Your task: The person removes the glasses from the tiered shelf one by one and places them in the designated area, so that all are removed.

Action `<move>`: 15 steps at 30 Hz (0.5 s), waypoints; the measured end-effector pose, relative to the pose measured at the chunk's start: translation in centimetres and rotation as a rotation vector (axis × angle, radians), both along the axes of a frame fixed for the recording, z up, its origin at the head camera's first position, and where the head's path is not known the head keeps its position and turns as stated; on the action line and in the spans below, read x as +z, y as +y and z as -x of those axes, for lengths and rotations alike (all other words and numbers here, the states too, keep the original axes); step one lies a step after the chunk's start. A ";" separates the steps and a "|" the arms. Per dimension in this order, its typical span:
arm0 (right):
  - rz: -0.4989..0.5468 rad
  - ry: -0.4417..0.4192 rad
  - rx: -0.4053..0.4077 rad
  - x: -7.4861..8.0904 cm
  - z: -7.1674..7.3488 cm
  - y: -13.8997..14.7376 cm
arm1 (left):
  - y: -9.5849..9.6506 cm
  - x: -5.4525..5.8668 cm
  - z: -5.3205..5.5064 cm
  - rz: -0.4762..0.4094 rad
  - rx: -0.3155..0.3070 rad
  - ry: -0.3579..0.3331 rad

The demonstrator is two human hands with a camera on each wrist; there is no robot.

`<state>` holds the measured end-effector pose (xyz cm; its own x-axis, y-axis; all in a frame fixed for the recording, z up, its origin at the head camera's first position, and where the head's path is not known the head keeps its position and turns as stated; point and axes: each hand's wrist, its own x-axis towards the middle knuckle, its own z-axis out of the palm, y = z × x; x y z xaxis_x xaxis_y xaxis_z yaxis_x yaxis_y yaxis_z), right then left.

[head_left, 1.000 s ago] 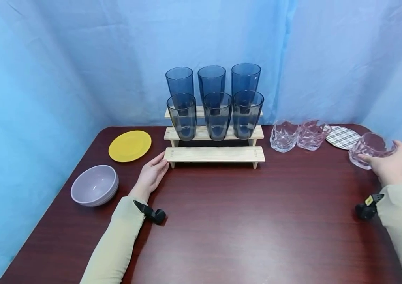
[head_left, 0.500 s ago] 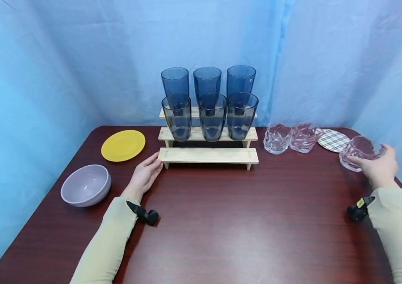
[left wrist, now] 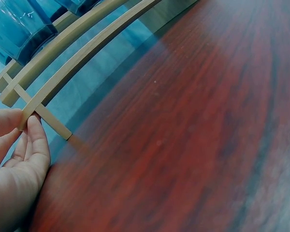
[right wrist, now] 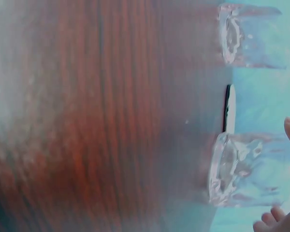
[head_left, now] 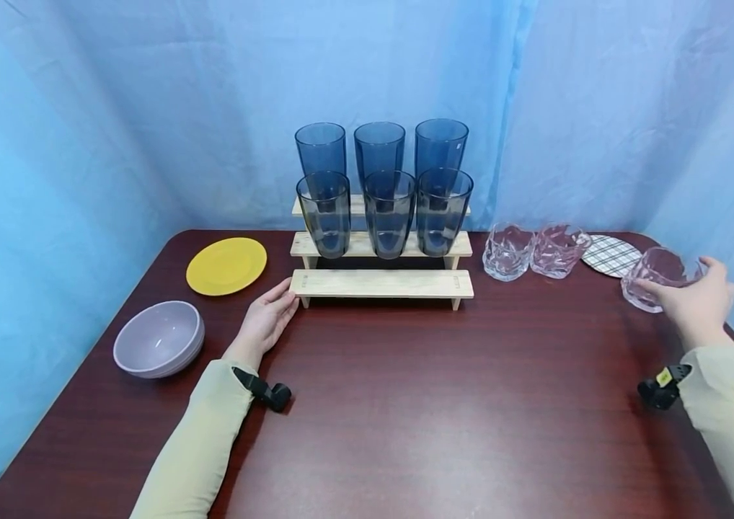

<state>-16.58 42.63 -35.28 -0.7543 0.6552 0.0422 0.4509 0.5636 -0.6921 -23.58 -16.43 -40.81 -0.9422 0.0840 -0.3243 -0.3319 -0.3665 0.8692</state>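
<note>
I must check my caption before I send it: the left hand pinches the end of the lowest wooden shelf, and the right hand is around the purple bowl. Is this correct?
Not entirely. The head view shows the right hand around a short clear glass, not the purple bowl. The left hand does pinch the end of the lowest wooden shelf.

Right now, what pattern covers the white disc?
The disc has dark plaid lines; clearest in head view.

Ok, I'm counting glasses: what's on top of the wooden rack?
Three front glasses on the middle step; three back glasses stand behind, their bases covered in the head view.
</note>
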 end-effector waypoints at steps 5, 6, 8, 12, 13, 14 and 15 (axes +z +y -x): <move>-0.027 0.052 -0.012 0.6 0.2 -1.3 | -0.1 0.2 -0.1 0.006 0.003 -0.009; -0.035 0.068 -0.006 0.7 0.3 -1.6 | -0.1 0.2 -0.1 0.006 0.004 -0.010; -0.046 0.095 0.017 1.1 0.4 -2.3 | -0.1 0.3 0.0 0.010 0.007 -0.013; -0.054 0.144 0.102 1.9 0.8 -3.7 | -0.1 0.2 0.0 -0.005 0.020 -0.017; -0.058 0.151 0.123 2.1 0.9 -4.1 | 0.0 0.2 0.0 -0.008 0.019 -0.015; -0.067 0.167 0.144 2.3 1.1 -4.5 | 0.0 0.1 0.0 -0.015 0.019 -0.016; -0.074 0.178 0.160 2.5 1.2 -5.0 | 0.0 0.1 0.0 -0.018 0.017 -0.014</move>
<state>-17.82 37.64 -32.83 -0.8244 0.5183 0.2272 0.2265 0.6702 -0.7068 -23.62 -16.43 -40.70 -0.9391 0.0737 -0.3357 -0.3371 -0.3878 0.8579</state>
